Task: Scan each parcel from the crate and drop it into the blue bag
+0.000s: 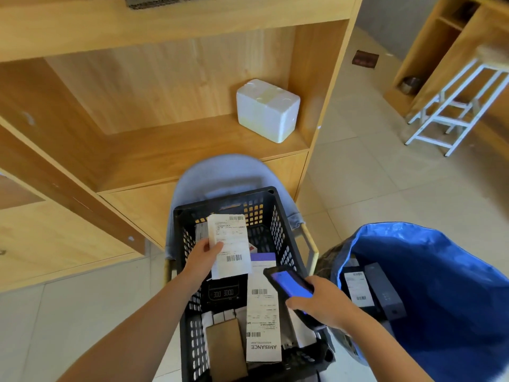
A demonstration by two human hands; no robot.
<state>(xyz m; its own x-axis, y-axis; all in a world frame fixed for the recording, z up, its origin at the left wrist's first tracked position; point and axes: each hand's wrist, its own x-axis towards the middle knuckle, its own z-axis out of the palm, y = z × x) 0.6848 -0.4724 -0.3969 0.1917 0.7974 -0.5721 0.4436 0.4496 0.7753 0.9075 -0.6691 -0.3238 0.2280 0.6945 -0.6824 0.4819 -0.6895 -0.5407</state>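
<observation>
Parcel (230,245), white with barcoded labels facing up, is pinched at its lower left edge between the thumb and curled fingers of the left hand (202,257), which holds it above the black crate (278,216). Right hand (321,301) has its fingers wrapped round a handheld scanner (289,283) with a lit blue screen, just right of the parcel over the crate's right side. More labelled boxes lie in the crate, and two dark boxes sit in the blue bag (446,271) to the right.

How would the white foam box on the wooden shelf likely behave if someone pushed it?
The white foam box looks like expanded polystyrene, so it is probably very light for its size and would slide easily on the smooth wooden shelf. Its flat base suggests sliding rather than rolling. The moulded foam could dent under hard pressure.
</observation>
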